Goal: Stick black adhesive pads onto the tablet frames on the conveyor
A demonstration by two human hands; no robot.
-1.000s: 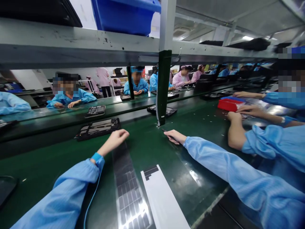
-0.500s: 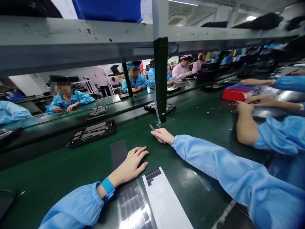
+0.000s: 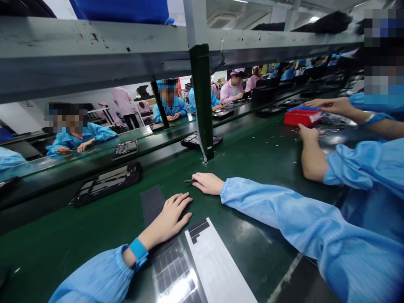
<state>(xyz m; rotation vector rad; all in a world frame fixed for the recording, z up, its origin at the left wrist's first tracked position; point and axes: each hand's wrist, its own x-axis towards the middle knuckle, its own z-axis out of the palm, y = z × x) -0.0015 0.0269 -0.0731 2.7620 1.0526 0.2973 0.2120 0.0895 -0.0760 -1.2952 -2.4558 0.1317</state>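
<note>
Along the green conveyor belt [image 3: 252, 160]: my two hands and flat parts laid out before me.
Left hand [image 3: 167, 216]: palm down, fingers spread flat, gripping nothing, resting across the dark pad strip [image 3: 152, 204].
Right hand [image 3: 207, 184]: palm down, fingers loosely curved above a slim dark pointed tool [image 3: 190, 181]; my fingers hide the contact, so I cannot tell whether it is pinched or only lying beneath them.
White backing sheet [image 3: 217, 265]: just beside my left wrist, with black cut shapes [image 3: 198, 231] at its near end.
Handling note: flat fingers should stop the strip creeping; keep the tool tip low and steady.
Co-worker's hands [image 3: 307, 134]: off to my right, near a red tray [image 3: 299, 118].
Black device frame [image 3: 107, 183]: beyond the belt, well apart from my hands.
Overhead: grey steel shelf beam [image 3: 94, 46], dark green upright [image 3: 201, 101], blue bin [image 3: 120, 10].
</note>
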